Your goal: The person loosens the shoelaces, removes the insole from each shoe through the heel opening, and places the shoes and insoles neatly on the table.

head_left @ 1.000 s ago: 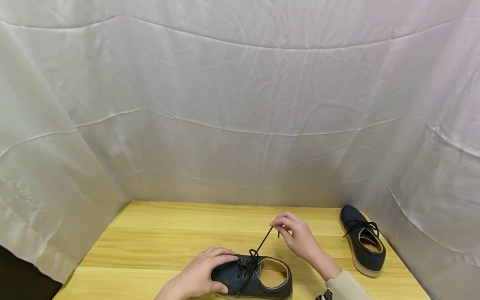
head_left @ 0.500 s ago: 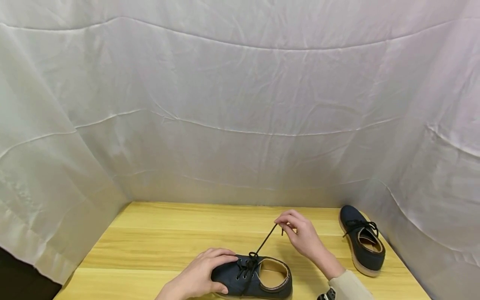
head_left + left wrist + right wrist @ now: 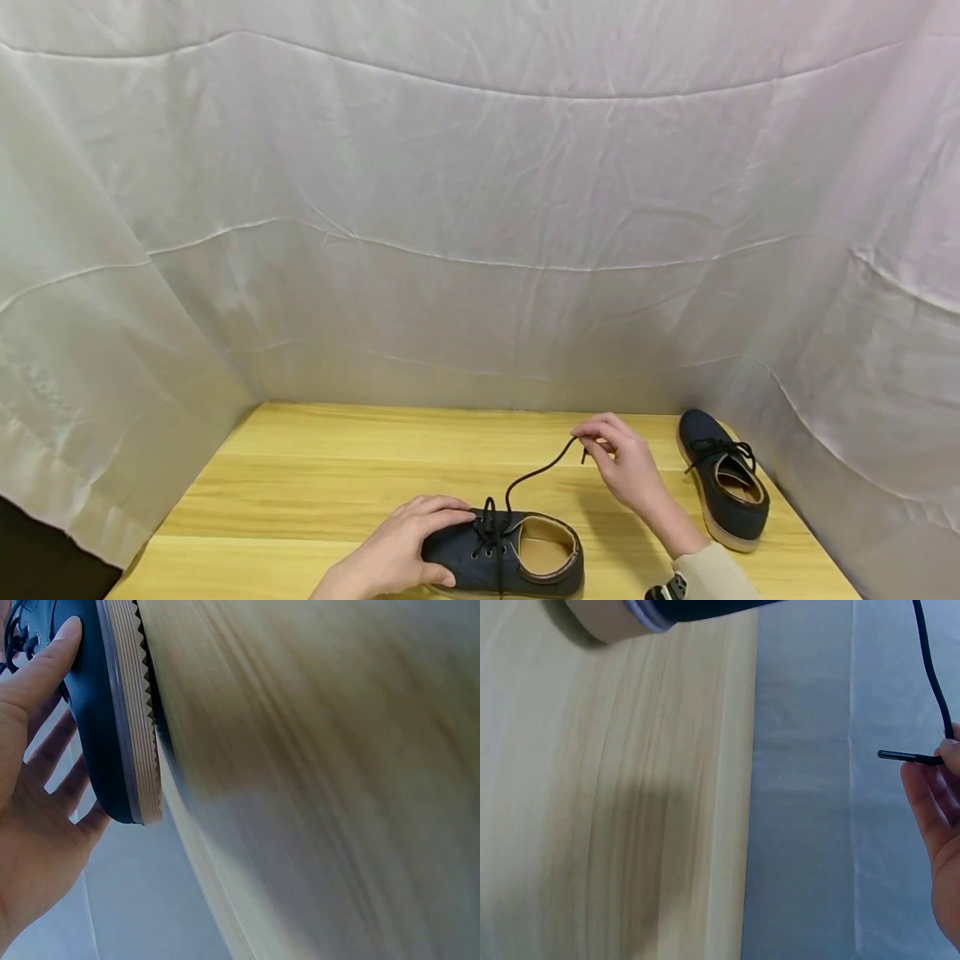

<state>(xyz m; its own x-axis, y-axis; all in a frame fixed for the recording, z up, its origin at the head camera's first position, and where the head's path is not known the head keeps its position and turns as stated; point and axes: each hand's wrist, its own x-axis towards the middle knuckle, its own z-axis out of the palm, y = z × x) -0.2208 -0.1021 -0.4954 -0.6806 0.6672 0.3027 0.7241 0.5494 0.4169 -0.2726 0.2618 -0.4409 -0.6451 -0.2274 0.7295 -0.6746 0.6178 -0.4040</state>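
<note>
A dark navy lace-up shoe [image 3: 465, 557] lies at the front of the table with its toe to the left. My left hand [image 3: 401, 546] grips the toe, thumb on the near side and fingers over the far side. The left wrist view shows the thumb [image 3: 52, 660] on the upper, above the ridged tan sole [image 3: 139, 712]. Up and right of the shoe, my right hand [image 3: 618, 458] pinches a black shoelace [image 3: 542, 471] close to its end. The lace curves slackly down to the eyelets, where a loop stands up. Its hard tip [image 3: 898, 755] pokes out past the fingers.
A matching shoe [image 3: 723, 479], its lace tied in a bow, stands at the table's right side. Pale grey cloth [image 3: 480, 317] hangs behind and on both sides of the wooden table [image 3: 315, 475].
My right hand has moved right and slightly up with the lace. The lace was taut from a bunched knot; now it hangs in a loose curve and the knot has come apart. The left hand stays put.
</note>
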